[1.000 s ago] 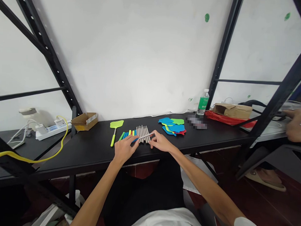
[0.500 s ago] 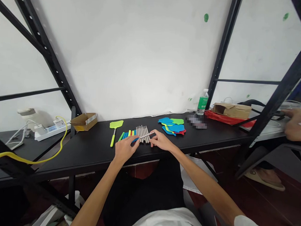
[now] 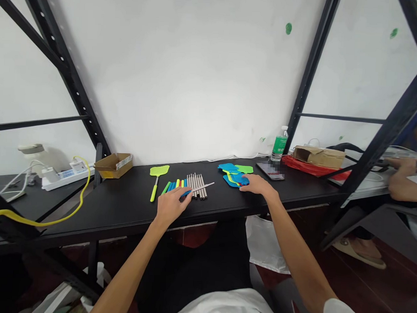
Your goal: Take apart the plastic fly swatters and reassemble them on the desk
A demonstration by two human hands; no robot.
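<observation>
My left hand (image 3: 172,202) is closed around a blue handle (image 3: 186,192); a thin metal rod (image 3: 203,188) sticks out of it to the right, over a row of loose metal rods (image 3: 196,183). Several coloured handles (image 3: 175,185), green, blue, yellow and red, lie just beyond that hand. My right hand (image 3: 258,184) has its fingers curled on the right edge of a blue fly swatter head (image 3: 239,178), on a pile with other blue heads and a green fly swatter head (image 3: 245,168). A complete yellow-green fly swatter (image 3: 159,171) lies at the left.
On the black table (image 3: 124,213) are an open cardboard box (image 3: 113,166) at left, a phone (image 3: 271,171) and a water bottle (image 3: 280,144) at right. A yellow cable (image 3: 80,202) crosses the left side. Black metal posts frame the table. Another person's arm (image 3: 401,181) shows far right.
My right hand has let go of the metal rod's end and moved right to the swatter heads. My left hand still holds the blue handle with the rod.
</observation>
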